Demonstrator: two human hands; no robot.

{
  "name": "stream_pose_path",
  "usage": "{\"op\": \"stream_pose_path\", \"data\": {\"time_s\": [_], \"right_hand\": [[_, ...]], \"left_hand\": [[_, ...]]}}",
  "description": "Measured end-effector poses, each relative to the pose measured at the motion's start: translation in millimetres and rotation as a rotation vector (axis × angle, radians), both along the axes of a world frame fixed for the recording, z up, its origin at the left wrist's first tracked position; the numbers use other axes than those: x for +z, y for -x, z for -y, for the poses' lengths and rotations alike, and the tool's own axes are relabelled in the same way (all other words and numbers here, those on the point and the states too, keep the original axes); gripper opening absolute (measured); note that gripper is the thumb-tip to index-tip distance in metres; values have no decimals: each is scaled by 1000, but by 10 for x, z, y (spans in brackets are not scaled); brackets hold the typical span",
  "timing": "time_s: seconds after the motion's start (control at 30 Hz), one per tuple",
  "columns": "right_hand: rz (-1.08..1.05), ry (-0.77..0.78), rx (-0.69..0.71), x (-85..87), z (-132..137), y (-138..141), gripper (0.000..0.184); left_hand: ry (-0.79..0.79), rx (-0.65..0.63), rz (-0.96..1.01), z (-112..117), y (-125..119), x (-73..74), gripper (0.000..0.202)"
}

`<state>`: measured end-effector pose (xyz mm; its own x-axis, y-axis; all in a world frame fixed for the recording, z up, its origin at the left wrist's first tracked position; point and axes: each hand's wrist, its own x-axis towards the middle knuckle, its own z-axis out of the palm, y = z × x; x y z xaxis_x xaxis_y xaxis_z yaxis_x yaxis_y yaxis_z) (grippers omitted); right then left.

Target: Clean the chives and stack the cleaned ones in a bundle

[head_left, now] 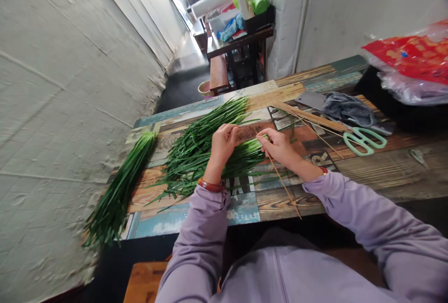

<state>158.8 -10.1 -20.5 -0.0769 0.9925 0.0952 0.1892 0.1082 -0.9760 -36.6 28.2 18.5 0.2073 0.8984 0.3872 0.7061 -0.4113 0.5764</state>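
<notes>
Thumb and fingers of my right hand [278, 147] are closed on a thin bamboo skewer [284, 184], which slants down toward the table's near edge. My left hand [223, 142] is pinched above the green chives [189, 154]; whatever its fingertips hold is too small to make out. Pale chive stalk ends [250, 147] lie between and under my hands. More bamboo skewers [308, 115] are spread beyond my right hand. A separate chive bundle [122, 191] rests at the table's left end, its leaves hanging over the edge.
Green-handled scissors [365, 141] and a dark grey cloth [348, 108] lie to the right. Past them, a red and clear plastic bag [413, 60] sits on something black. A white wall [63, 107] borders the left side. Farther back stand a cluttered table [241, 37] and a wooden bench [219, 72].
</notes>
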Motion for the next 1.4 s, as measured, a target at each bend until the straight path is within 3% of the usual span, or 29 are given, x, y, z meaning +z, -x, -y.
{"op": "stream_pose_path", "data": {"time_s": [0.23, 0.37, 0.53, 0.63, 0.77, 0.87, 1.03, 1.17, 1.4], "right_hand": [[47, -53, -3, 42, -7, 6, 26], [68, -67, 9, 75, -11, 15, 22], [71, -105, -5, 59, -20, 22, 19], [54, -108, -9, 63, 1, 29, 20], [31, -140, -26, 95, 49, 24, 21], [25, -201, -54, 107, 65, 4, 21], [56, -255, -72, 135, 79, -30, 22], [80, -261, -59, 189, 132, -49, 22], [118, -253, -55, 239, 180, -76, 23]], "left_hand": [[77, 137, -478, -562, -17, 1, 30], [116, 217, -699, -612, -76, -30, 32], [109, 221, -787, -497, -105, 33, 27], [25, 226, -709, -325, -138, 126, 23], [-109, 180, -441, -52, -239, 188, 9], [5, 42, -130, 71, -302, 117, 2], [212, -135, 307, 156, -308, -25, 18], [238, -185, 398, 227, -305, -26, 24], [108, -186, 372, 251, -329, -38, 18]]}}
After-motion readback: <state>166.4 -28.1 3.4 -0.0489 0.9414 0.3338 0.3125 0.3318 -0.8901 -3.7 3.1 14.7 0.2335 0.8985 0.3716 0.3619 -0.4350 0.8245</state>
